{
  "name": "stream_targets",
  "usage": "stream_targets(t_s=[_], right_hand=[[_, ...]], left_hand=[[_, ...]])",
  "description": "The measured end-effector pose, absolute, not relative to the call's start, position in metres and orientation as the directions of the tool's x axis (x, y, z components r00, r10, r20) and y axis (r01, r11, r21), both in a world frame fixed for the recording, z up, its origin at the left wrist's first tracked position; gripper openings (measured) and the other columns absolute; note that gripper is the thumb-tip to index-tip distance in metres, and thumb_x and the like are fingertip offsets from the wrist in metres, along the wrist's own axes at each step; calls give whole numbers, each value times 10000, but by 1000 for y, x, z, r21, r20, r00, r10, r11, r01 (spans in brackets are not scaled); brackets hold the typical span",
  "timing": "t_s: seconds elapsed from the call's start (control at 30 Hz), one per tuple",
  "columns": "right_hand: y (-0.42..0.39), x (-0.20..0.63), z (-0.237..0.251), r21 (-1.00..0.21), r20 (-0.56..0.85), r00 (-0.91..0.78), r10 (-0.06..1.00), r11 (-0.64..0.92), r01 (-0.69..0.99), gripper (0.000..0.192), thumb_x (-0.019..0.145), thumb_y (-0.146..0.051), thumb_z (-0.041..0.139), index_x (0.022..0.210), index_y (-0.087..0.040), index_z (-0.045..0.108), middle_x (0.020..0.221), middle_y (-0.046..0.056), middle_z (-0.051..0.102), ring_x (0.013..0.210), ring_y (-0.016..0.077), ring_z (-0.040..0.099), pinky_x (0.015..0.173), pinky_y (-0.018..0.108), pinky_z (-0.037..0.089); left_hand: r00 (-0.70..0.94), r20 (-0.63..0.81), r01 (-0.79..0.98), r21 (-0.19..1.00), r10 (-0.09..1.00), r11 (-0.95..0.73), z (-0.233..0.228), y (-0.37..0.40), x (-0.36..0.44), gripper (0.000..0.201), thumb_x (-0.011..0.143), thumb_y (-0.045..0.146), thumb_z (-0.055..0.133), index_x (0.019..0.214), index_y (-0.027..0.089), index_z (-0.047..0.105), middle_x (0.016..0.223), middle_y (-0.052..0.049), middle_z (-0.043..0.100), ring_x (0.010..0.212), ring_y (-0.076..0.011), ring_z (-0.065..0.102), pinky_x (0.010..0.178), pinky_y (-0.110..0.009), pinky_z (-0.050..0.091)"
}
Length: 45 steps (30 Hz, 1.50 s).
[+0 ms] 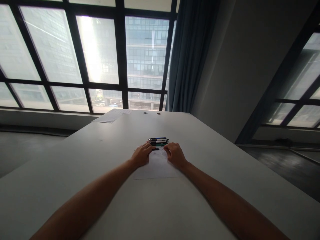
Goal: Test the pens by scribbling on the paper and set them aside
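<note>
You have both hands forward over the table (160, 200), one to each end of a black pen (155, 149). Your left hand (142, 155) appears to grasp the pen by its left end. Your right hand (175, 154) has its fingers curled in at the other end; whether they grip it or merely touch cannot be told at this size. The pen lies between your fingertips, above the far part of the paper (157, 170), which reaches back towards you between your wrists.

Step in hand, as judged: handling this one pen at both ends. The next move calls for a secure hold and a level barrel — your knuckles are close to the pile.

Containers: none seen. The other pens (158, 139) lie loose in a pile just beyond your hands, roughly parallel — mostly dark, one with green. More sheets (112, 116) lie well beyond your left hand.
</note>
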State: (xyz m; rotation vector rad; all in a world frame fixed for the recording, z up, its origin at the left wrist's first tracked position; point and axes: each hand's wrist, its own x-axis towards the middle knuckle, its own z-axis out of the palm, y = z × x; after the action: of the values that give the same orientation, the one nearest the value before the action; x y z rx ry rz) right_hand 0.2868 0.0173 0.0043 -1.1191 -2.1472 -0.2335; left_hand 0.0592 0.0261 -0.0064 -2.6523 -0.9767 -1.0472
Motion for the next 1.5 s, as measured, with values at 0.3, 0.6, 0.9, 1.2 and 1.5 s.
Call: stream_targets(t_s=[0.3,0.6,0.9,1.2,1.5], right_hand=[[16,283,5,-150,655,-392,646,620,770,104,906,-163,521,870,-178,617,845,53,665,809,194,574,799,330,375],[14,278,3,-167,681,-435,589,704,691,123,926,-182,491,878,-183,604,849,60,667,816,196,582,793,336,400],[13,278,1,-229,720,-396,570,733,640,117,896,-156,501,923,-199,606,844,56,667,793,196,602,783,338,448],[9,277,5,-232,720,-394,571,733,639,112,877,-157,515,918,-197,612,825,54,661,771,194,596,777,337,453],[6,276,6,-189,706,-453,544,762,620,126,869,-152,520,948,-196,608,801,44,664,747,183,604,766,324,449]], left_hand=[[559,635,618,110,533,-779,-6,25,59,359,868,90,459,1158,225,622,1116,-92,653,1142,-231,588,921,-386,542],[561,591,676,77,580,-733,-2,22,60,389,843,92,483,1170,251,622,1089,-69,664,983,-219,645,770,-333,570],[565,577,676,85,589,-732,-1,20,59,404,840,100,486,1192,262,604,1102,-70,664,1049,-218,622,771,-317,570],[572,583,669,78,578,-740,2,16,60,311,885,174,452,1153,234,598,1045,-72,662,940,-215,654,736,-320,564],[544,615,648,125,571,-752,1,16,61,187,925,315,488,1007,217,625,981,-74,663,927,-210,650,761,-318,550]])
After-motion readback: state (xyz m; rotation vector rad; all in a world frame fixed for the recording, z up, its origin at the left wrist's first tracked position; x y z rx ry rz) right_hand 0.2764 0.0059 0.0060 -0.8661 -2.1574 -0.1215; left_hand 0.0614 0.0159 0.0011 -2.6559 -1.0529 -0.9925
